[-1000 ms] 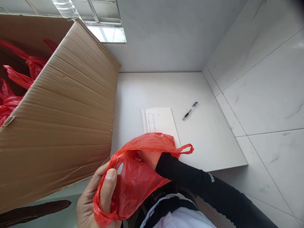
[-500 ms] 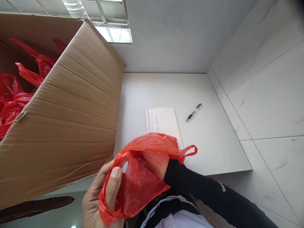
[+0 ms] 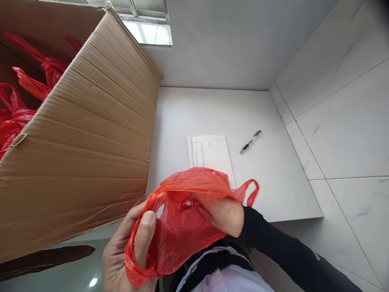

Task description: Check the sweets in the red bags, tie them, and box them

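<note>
A thin red plastic bag (image 3: 182,243) hangs open before my body, its mouth facing me. My left hand (image 3: 121,247) is closed on one handle of it, the loop passing round the thumb. The other handle loop (image 3: 253,192) stands free at the right. My right hand (image 3: 226,213), in a black sleeve, reaches into the bag's mouth. At its fingers, inside the bag, is a small shiny dark-red item with pale marks (image 3: 187,205), apparently pinched. The fingertips are partly veiled by the red plastic.
A large cardboard box (image 3: 88,134) stands at the left, with several tied red bags (image 3: 54,71) inside. On the white table (image 3: 194,109) lie a handwritten notebook (image 3: 215,154) and a black pen (image 3: 251,142). Tiled wall (image 3: 349,134) borders the right side.
My right hand has drawn back partway toward the right, out of the bag's depth, and the small dark-red item has come into sight at its fingers. My left hand keeps its hold.
</note>
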`<action>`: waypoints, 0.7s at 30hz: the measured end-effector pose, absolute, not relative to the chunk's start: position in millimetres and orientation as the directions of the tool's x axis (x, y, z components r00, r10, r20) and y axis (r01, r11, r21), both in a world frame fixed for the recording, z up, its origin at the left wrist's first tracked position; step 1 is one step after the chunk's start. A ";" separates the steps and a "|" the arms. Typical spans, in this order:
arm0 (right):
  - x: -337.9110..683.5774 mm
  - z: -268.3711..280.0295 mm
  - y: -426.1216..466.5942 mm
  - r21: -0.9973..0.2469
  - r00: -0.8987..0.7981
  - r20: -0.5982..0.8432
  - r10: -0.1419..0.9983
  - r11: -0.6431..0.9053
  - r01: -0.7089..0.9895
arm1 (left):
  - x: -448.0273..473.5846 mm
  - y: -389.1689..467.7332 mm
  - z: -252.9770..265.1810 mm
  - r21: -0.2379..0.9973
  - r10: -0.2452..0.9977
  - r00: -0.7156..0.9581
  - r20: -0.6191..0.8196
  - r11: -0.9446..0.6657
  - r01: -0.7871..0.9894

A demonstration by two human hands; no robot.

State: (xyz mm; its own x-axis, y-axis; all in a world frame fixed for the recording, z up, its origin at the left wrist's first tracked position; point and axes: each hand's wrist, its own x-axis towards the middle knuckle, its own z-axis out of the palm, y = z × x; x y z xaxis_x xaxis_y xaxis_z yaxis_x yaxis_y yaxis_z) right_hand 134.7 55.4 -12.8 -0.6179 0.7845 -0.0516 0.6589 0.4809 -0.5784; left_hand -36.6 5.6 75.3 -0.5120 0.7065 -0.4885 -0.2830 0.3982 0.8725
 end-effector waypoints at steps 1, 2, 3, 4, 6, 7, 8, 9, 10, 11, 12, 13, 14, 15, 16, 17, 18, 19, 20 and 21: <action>140.3 -12.5 53.7 -0.555 -0.610 -0.049 0.791 0.486 0.675 | -36.7 4.7 74.8 0.864 0.708 -0.496 -0.502 0.399 -0.307; 145.7 -13.6 51.7 -0.528 -0.595 -0.045 0.802 0.487 0.696 | -36.8 3.7 74.1 0.859 0.710 -0.485 -0.510 0.394 -0.326; 150.8 -15.9 49.6 -0.502 -0.579 -0.042 0.814 0.484 0.717 | -37.0 2.9 73.4 0.857 0.713 -0.478 -0.513 0.391 -0.337; 155.3 -19.1 47.3 -0.482 -0.571 -0.038 0.820 0.486 0.729 | -37.4 2.3 72.7 0.860 0.717 -0.478 -0.507 0.385 -0.335; 162.1 -27.4 43.3 -0.471 -0.569 -0.030 0.822 0.490 0.733 | -38.2 1.6 71.6 0.864 0.726 -0.470 -0.502 0.390 -0.319; 164.4 -31.6 41.8 -0.478 -0.576 -0.028 0.817 0.495 0.725 | -38.6 1.5 71.2 0.863 0.730 -0.462 -0.504 0.399 -0.311; 166.2 -35.4 40.7 -0.488 -0.584 -0.024 0.812 0.500 0.715 | -38.7 1.6 71.1 0.862 0.733 -0.455 -0.506 0.405 -0.305; 167.5 -38.4 39.9 -0.499 -0.588 -0.017 0.809 0.502 0.706 | -38.6 1.8 71.0 0.859 0.733 -0.449 -0.510 0.414 -0.300; 168.3 -40.3 39.5 -0.505 -0.591 -0.010 0.807 0.506 0.699 | -38.2 2.2 71.0 0.857 0.731 -0.448 -0.515 0.420 -0.299; 168.8 -40.9 39.3 -0.504 -0.589 -0.010 0.808 0.504 0.701 | -37.6 2.6 71.0 0.858 0.731 -0.449 -0.513 0.419 -0.298; 168.9 -39.8 39.3 -0.494 -0.579 -0.014 0.815 0.497 0.713 | -36.8 3.1 71.0 0.862 0.734 -0.454 -0.506 0.410 -0.298; 168.6 -37.2 39.4 -0.484 -0.561 -0.027 0.828 0.480 0.732 | -35.9 3.5 70.9 0.866 0.736 -0.458 -0.499 0.401 -0.298; 168.0 -33.0 39.6 -0.474 -0.535 -0.047 0.844 0.453 0.755 | -35.1 3.7 70.9 0.866 0.735 -0.458 -0.500 0.402 -0.299; 167.2 -27.4 40.1 -0.462 -0.505 -0.064 0.861 0.423 0.779 | -34.4 3.8 71.0 0.865 0.733 -0.460 -0.501 0.404 -0.298; 166.2 -20.7 41.0 -0.459 -0.468 -0.084 0.880 0.383 0.802 | -34.0 3.7 71.1 0.862 0.729 -0.460 -0.507 0.411 -0.297; 165.2 -13.3 42.5 -0.471 -0.434 -0.117 0.893 0.335 0.816 | -33.9 3.4 71.4 0.859 0.725 -0.461 -0.512 0.418 -0.296; 164.2 -5.7 44.5 -0.501 -0.411 -0.163 0.897 0.284 0.818 | -33.9 2.9 71.8 0.855 0.718 -0.464 -0.519 0.428 -0.295; 163.4 1.8 47.1 -0.542 -0.401 -0.225 0.888 0.228 0.809 | -34.2 2.3 72.3 0.855 0.715 -0.468 -0.519 0.431 -0.289; 162.9 8.6 50.2 -0.586 -0.398 -0.298 0.868 0.163 0.794 | -34.5 1.9 72.9 0.857 0.716 -0.470 -0.515 0.431 -0.283; 162.7 14.5 53.7 -0.629 -0.403 -0.374 0.835 0.090 0.772 | -35.0 1.6 73.4 0.859 0.719 -0.471 -0.512 0.432 -0.275</action>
